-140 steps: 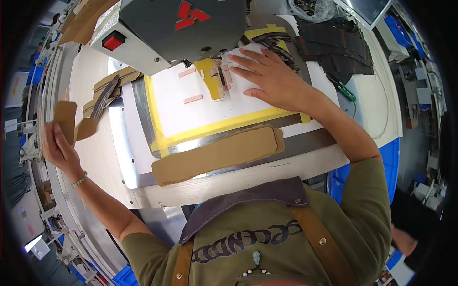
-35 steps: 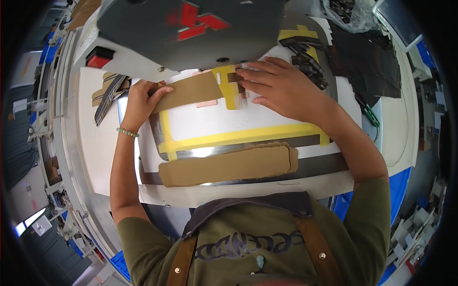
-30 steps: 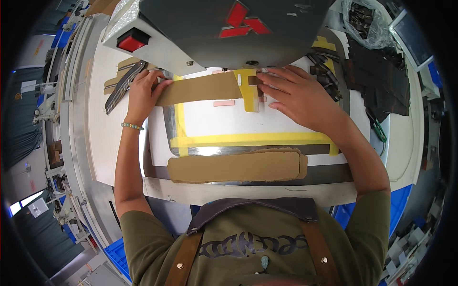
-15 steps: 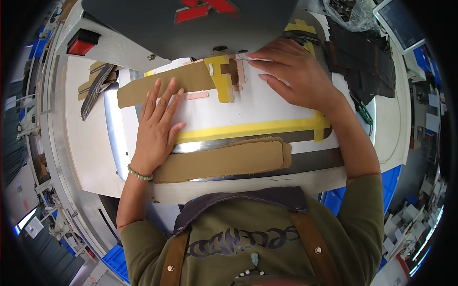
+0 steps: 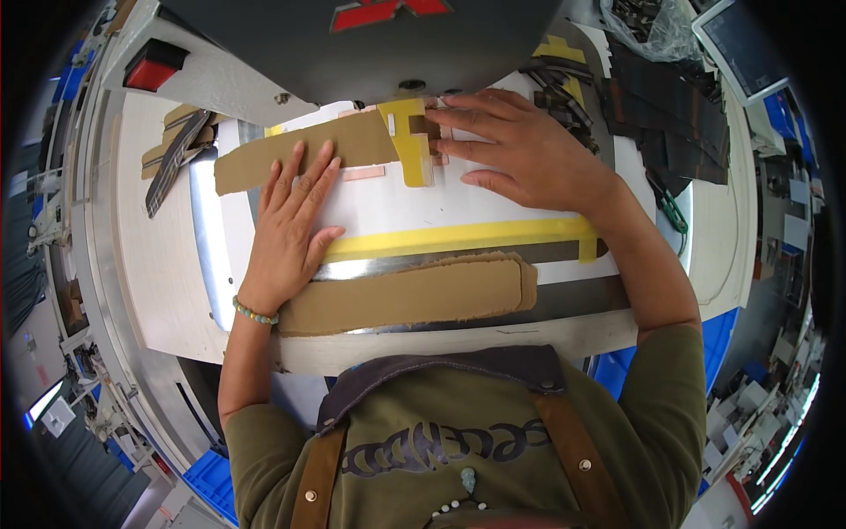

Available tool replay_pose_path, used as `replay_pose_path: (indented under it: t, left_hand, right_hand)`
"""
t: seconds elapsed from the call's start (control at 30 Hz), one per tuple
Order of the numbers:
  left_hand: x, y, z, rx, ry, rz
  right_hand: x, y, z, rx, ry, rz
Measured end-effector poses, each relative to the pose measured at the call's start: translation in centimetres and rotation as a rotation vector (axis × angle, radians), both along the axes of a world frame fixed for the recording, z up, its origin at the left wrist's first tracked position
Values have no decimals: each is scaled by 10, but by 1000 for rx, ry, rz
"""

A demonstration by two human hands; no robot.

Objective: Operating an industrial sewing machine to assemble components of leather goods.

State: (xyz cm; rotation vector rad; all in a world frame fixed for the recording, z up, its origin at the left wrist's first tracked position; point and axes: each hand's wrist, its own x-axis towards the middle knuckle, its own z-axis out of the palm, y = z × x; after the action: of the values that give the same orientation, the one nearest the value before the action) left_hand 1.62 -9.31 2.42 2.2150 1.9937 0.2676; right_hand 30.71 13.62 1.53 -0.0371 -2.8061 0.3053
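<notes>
A long tan fabric-like strip lies on the white work surface under the machine head. My left hand rests on it with fingers stretched out and palm down. At the strip's right end sits a flat yellow template with a notched edge. Beside that notch shows a dark brown piece. My right hand has its fingers spread, their tips at the brown piece; whether they press on it I cannot tell. Pink guide strips show on the white surface around the tan strip.
A grey machine head overhangs the work. Nearer me lie stacked tan strips, beyond yellow tape. Finished-looking striped pieces are at left. Dark strips, black fabric sheets and a green-handled tool lie at right.
My right hand has moved left and slightly toward me, bringing its fingertips to the brown piece. More dark strips show behind it. My left hand stays on the tan strip.
</notes>
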Motion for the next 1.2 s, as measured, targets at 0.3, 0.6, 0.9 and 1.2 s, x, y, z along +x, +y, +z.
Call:
replay_pose_path:
  t: [0.3,0.6,0.9,1.2]
  left_hand:
    - [2,0,3,-9,18,8]
    - [3,-3,2,6,11,12]
    - [1,-3,-5,95,44,94]
    - [-2,-12,-4,40,50,154]
  right_hand:
    - [0,-1,5,25,-12,-11]
    - [4,1,5,8,95,-93]
    - [-4,-7,3,17,18,-22]
    - [-8,-7,16,40,-100,-33]
